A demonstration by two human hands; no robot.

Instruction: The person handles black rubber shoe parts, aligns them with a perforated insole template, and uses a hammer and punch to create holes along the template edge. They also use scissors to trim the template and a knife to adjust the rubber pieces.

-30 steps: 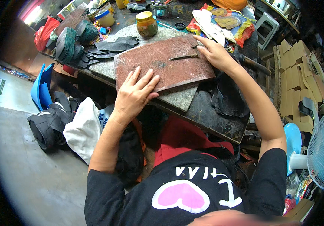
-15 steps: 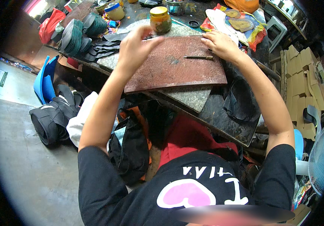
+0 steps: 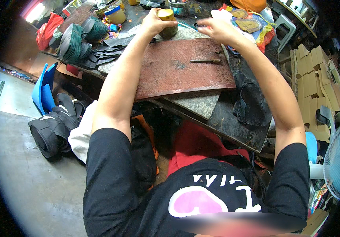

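At the far side of the workbench, my left hand (image 3: 156, 24) is wrapped round a glass jar (image 3: 168, 32) with a yellow lid, thumb across its front. The jar stands upright just behind a reddish-brown board (image 3: 170, 75). My right hand (image 3: 222, 32) hovers over the board's far right corner, fingers apart and partly bent. Its fingertips reach toward a small black round cap (image 3: 196, 25), mostly hidden; whether they touch cannot be told. A slim dark pen-like tool (image 3: 205, 61) lies on the board, away from both hands.
Beneath the board is a grey stone slab (image 3: 199, 104). Black strips (image 3: 108, 51) and bundled grey-green pieces (image 3: 73, 43) lie at left. Sole-shaped pieces (image 3: 249, 25) rest on a colourful bag at right. Beyond are cardboard boxes (image 3: 316, 75) and a fan (image 3: 336, 162).
My left hand has moved forward and right and taken hold of the jar. My right hand has come off the board's far right corner, moving left and forward toward the black cap.
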